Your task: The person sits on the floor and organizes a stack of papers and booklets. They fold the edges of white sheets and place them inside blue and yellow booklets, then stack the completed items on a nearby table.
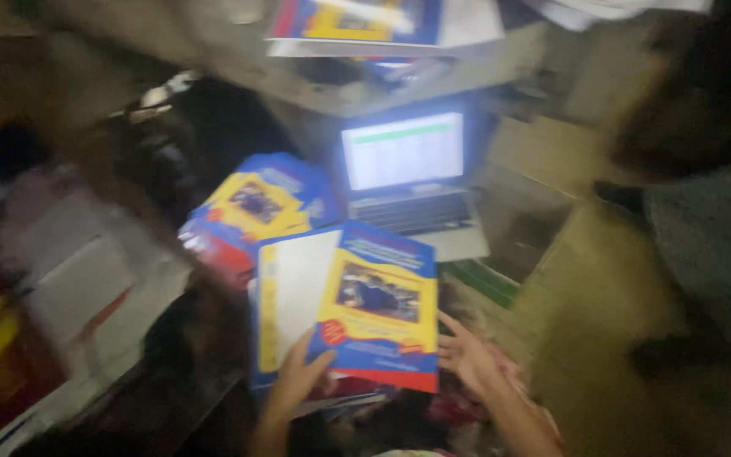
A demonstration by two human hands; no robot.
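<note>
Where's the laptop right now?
In the head view, the open laptop sits upper centre, screen lit, just behind the blue-and-yellow book under the left hand.

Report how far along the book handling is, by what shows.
Done: one stack of blue-and-yellow books sits beside the open laptop. In hand: the left hand holds a book of the same kind, lying on more of them; the right hand is open at its edge. Left: too blurred to tell.

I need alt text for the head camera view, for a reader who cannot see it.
Left hand holds a blue-and-yellow softcover book; the open right hand hovers beside it. Behind them are a stack of similar books and an open silver laptop. The picture is blurred.
</note>
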